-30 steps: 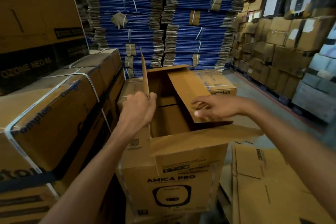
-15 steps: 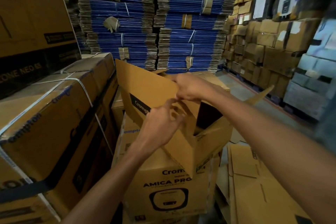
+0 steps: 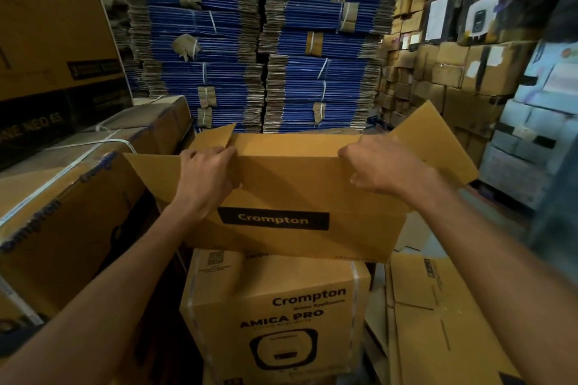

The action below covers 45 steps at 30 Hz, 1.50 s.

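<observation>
Your left hand (image 3: pixel 206 172) and right hand (image 3: pixel 380 166) each grip the top edge of the open Crompton carton (image 3: pixel 281 191), held above the strapped Amica Pro box (image 3: pixel 275 316).

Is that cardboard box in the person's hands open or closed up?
Open. The held box has its flaps splayed outward while the left hand and right hand grip its upper edge. Its inside is hidden.

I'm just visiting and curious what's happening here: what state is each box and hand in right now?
Brown cardboard box labelled Crompton: top flaps open, held at its rim.
Left hand: grips the box's rim.
Right hand: grips the box's rim.
Brown AMICA PRO carton below: closed, strapped.
Blue flattened cartons behind: stacked, bundled.
Brown flat cardboard at right: unfolded, lying flat.
</observation>
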Available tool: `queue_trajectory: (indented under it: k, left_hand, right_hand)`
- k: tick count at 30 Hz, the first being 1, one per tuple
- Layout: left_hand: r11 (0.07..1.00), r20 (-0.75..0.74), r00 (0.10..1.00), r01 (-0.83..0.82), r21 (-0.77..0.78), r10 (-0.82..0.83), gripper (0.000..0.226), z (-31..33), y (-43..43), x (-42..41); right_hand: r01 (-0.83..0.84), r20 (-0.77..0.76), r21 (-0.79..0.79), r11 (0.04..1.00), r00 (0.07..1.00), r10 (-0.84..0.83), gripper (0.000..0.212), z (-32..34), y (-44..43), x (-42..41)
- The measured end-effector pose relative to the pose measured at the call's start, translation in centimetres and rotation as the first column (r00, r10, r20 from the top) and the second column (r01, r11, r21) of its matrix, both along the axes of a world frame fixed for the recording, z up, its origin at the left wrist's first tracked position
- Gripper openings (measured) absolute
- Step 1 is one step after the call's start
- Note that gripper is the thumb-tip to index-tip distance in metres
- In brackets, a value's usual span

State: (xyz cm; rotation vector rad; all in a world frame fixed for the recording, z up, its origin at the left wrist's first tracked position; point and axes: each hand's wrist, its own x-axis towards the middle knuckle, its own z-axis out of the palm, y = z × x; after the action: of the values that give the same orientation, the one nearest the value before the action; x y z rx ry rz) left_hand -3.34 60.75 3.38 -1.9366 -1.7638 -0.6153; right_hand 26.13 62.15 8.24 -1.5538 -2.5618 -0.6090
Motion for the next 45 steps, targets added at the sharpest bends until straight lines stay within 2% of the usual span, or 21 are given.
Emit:
queue_trajectory:
  k: [4,7,8,10,12,13,15,17,18,20,24,26,28,31,34,36,39,41,42,44,45]
  left_hand:
    - [0.962,-0.049,0.968,0.25,0.112,-0.246,0.045,-0.7,-1.7,3.3]
    - [0.948,-0.091,0.956,0.29,0.128,-0.28,0.026,-1.6,-3.1,6.8]
    - [0.962,-0.081,0.963,0.264,0.078,-0.257,0.024,-1.1,-3.4,7.3]
    - [0.947,0.022,0.971,0.237,-0.217,-0.238,0.031,0.6,-3.6,6.7]
    - [0.771,0.231,0.934,0.357,-0.527,-0.274,0.053,3.1,-3.7,5.1]
    - [0.709,0.331,0.905,0.417,-0.569,-0.267,0.067,4.3,-3.8,4.1]
    - [0.695,0.405,0.897,0.405,-0.594,-0.177,0.074,5.1,-3.2,2.6]
    - [0.674,0.263,0.961,0.254,-0.693,-0.091,0.063,4.8,-2.2,2.0]
    - [0.62,0.184,0.98,0.192,-0.761,-0.077,0.058,4.6,-1.7,1.9]
    - [0.513,0.093,0.992,0.124,-0.849,-0.084,0.049,4.7,-1.3,2.4]
    - [0.463,-0.15,0.975,-0.056,-0.884,-0.167,0.044,5.0,-0.5,1.8]
    - [0.441,-0.118,0.985,-0.052,-0.896,-0.122,0.043,4.9,-0.7,1.4]
    - [0.508,-0.025,0.998,0.005,-0.861,-0.054,0.049,5.2,-1.4,0.8]
    - [0.704,0.01,1.0,-0.002,-0.71,0.013,0.056,6.1,-2.2,-1.5]
    - [0.867,-0.015,0.967,-0.234,-0.44,0.254,0.046,5.7,-3.5,-3.9]
    - [0.897,0.066,0.92,-0.358,-0.259,0.386,0.035,4.5,-4.4,-4.8]
    - [0.941,0.28,0.899,-0.31,-0.132,0.336,0.017,2.2,-4.5,-5.6]
    - [0.96,0.393,0.875,-0.258,-0.113,0.281,0.005,1.4,-4.4,-5.6]
    - [0.966,0.44,0.86,-0.231,-0.117,0.259,0.009,1.2,-4.5,-5.5]
    - [0.98,0.506,0.839,-0.165,-0.114,0.2,0.022,1.0,-5.0,-5.1]
    - [0.983,0.514,0.838,-0.147,-0.11,0.183,0.029,1.0,-5.4,-4.9]
  right_hand:
    - [-0.162,-0.153,0.001,0.987,0.975,0.16,0.024,-1.5,-1.0,-4.2]
    - [-0.235,-0.164,-0.011,0.972,0.959,0.23,0.025,-2.4,-2.1,-6.6]
    - [-0.234,-0.158,-0.007,0.972,0.96,0.23,0.025,-2.7,-2.3,-6.7]
    - [-0.225,-0.153,-0.017,0.974,0.963,0.22,0.029,-3.1,-2.7,-6.5]
    - [-0.229,-0.17,-0.039,0.973,0.961,0.22,0.031,-3.6,-3.2,-6.2]
    - [-0.23,-0.181,-0.039,0.972,0.959,0.22,0.032,-3.9,-3.5,-6.3]
    - [-0.224,-0.194,-0.014,0.975,0.957,0.217,0.031,-4.2,-3.6,-6.4]
    - [-0.217,-0.21,0.003,0.976,0.954,0.213,0.033,-4.3,-3.7,-6.6]
    - [-0.216,-0.216,-0.002,0.976,0.954,0.21,0.034,-4.3,-3.7,-6.6]
    - [-0.215,-0.222,-0.011,0.977,0.953,0.207,0.038,-4.3,-3.8,-6.6]
    - [-0.212,-0.206,-0.007,0.977,0.957,0.206,0.041,-4.2,-3.8,-6.4]
    - [-0.212,-0.199,-0.01,0.977,0.958,0.206,0.041,-4.2,-3.7,-6.4]
    - [-0.205,-0.201,-0.017,0.979,0.96,0.197,0.042,-4.2,-3.7,-6.3]
    - [-0.21,-0.219,-0.014,0.978,0.955,0.202,0.044,-4.4,-3.5,-6.1]
    - [-0.2,-0.23,-0.018,0.98,0.954,0.19,0.044,-4.2,-3.1,-6.4]
    - [-0.188,-0.237,-0.026,0.982,0.955,0.177,0.039,-3.9,-2.8,-6.8]
    - [-0.16,-0.234,-0.057,0.985,0.962,0.143,0.047,-3.7,-2.8,-7.3]
    - [-0.161,-0.26,-0.179,0.971,0.959,0.111,0.062,-2.7,-2.7,-7.3]
    - [-0.191,-0.304,-0.303,0.934,0.948,0.095,0.067,-1.9,-2.5,-7.1]
    - [-0.298,-0.406,-0.536,0.79,0.911,0.068,0.065,0.2,-1.9,-6.5]
    - [-0.324,-0.432,-0.592,0.738,0.901,0.049,0.058,1.1,-1.3,-6.3]
